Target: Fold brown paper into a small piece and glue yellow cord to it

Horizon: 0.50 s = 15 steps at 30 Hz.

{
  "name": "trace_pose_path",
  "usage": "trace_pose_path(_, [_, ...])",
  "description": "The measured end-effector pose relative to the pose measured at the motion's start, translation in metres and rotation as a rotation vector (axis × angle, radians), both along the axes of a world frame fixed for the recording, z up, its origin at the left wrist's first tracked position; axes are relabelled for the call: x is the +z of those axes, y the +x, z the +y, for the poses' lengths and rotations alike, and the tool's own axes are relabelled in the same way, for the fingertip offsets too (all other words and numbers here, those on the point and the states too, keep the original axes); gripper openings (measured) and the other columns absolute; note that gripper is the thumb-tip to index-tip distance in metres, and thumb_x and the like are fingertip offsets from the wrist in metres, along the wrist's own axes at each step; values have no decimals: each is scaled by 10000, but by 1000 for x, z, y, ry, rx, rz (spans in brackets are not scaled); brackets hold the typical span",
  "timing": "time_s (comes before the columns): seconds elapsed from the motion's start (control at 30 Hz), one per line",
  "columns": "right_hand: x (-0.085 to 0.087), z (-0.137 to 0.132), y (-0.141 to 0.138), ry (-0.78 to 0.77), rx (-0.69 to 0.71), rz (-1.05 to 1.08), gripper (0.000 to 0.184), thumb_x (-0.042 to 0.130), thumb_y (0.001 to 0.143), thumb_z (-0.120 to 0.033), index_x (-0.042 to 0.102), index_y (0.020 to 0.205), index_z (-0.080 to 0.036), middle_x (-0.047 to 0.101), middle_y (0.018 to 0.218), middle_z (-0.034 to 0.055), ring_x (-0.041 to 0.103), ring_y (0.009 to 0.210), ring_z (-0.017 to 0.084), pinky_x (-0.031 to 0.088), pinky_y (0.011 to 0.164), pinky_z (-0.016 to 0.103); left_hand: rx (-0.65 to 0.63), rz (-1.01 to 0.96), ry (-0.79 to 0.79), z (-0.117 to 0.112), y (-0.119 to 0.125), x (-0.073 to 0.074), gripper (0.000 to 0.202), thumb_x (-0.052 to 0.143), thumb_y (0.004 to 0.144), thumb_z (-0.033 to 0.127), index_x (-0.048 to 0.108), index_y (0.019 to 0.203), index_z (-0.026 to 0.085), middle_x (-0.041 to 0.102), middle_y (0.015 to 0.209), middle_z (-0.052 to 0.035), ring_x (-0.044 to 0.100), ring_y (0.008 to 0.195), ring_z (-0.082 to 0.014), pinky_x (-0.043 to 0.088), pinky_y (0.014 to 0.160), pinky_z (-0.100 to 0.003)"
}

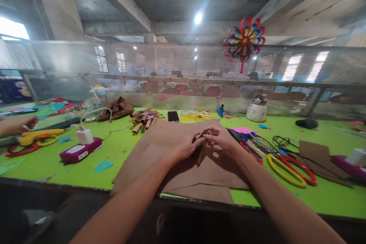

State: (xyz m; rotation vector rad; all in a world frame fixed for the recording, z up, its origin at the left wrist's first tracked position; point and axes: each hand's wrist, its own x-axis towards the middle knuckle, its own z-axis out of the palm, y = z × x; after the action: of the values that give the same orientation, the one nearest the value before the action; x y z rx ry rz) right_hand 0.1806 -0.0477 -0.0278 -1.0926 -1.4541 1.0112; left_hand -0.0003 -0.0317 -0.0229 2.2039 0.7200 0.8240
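Note:
Both my hands meet above a large sheet of brown paper (160, 141) on the green table. Between them is a narrow strip of brown paper (201, 155), its lower end hanging down toward the sheet. My left hand (188, 146) is closed on the strip from the left, partly hiding it. From the right, my right hand (219, 140) pinches the strip's upper part with thumb and fingertips. Just right of my right hand lie scissors with a red edge (256, 152).
Large scissors with yellow and red handles (299, 171) lie at right, near a cardboard piece (314, 152). A purple power strip (81, 151) with a charger stands at left. Rolled brown tubes (144, 121) and a phone (173, 116) sit behind the sheet. Another person's hand (28, 122) is far left.

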Motion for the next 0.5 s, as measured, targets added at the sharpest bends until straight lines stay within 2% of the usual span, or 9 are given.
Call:
trace_pose_path(0.07, [-1, 1, 0, -11, -61, 26, 384, 712, 585, -369, 558, 873, -166, 576, 591, -33, 498, 467, 84, 391, 461, 219, 0, -5, 15, -4, 2, 0, 452, 485, 809, 440, 529, 1179, 185, 636, 981, -74, 561, 822, -177, 416, 761, -297])
trace_pose_path(0.13, [-1, 2, -1, -15, -109, 47, 379, 724, 567, -374, 539, 828, -169, 556, 557, -47, 485, 442, 78, 382, 444, 214, -36, 8, -24, -5, 3, -1, 455, 545, 774, 405, 526, 1171, 183, 628, 989, -77, 560, 804, -171, 427, 739, -298])
trace_pose_path(0.2, [-2, 2, -3, -15, -125, 57, 377, 725, 570, -382, 530, 815, -171, 552, 555, -48, 478, 432, 74, 379, 435, 211, -114, 2, -136, -4, 3, -4, 409, 552, 771, 370, 547, 1118, 155, 632, 901, -75, 559, 725, -150, 437, 689, -291])
trace_pose_path(0.27, [-3, 3, -4, -10, -133, 59, 378, 710, 595, -400, 531, 835, -169, 563, 575, -35, 480, 437, 75, 387, 434, 213, -178, -53, -320, 0, 3, -8, 360, 550, 771, 347, 556, 1049, 118, 616, 772, -63, 548, 631, -126, 440, 637, -280])
trace_pose_path(0.37, [-4, 4, -4, -7, -164, 57, 390, 662, 655, -437, 541, 907, -165, 590, 656, 4, 510, 490, 90, 413, 454, 224, -220, -184, -573, 6, 3, -15, 338, 587, 739, 333, 537, 983, 104, 592, 716, -58, 560, 603, -124, 449, 620, -288])
trace_pose_path(0.43, [-4, 3, -4, -19, -141, 24, 412, 657, 669, -425, 548, 974, -170, 612, 745, 33, 531, 546, 103, 427, 475, 231, -221, -218, -636, 8, 3, -17, 347, 615, 714, 333, 525, 965, 110, 594, 714, -62, 572, 601, -132, 453, 617, -298])
trace_pose_path(0.5, [-2, 1, -1, -13, -60, -28, 401, 672, 665, -385, 565, 987, -171, 622, 793, 46, 532, 575, 107, 436, 504, 240, -201, -185, -616, 8, 4, -16, 327, 619, 709, 328, 526, 936, 112, 596, 701, -63, 569, 587, -131, 442, 594, -287])
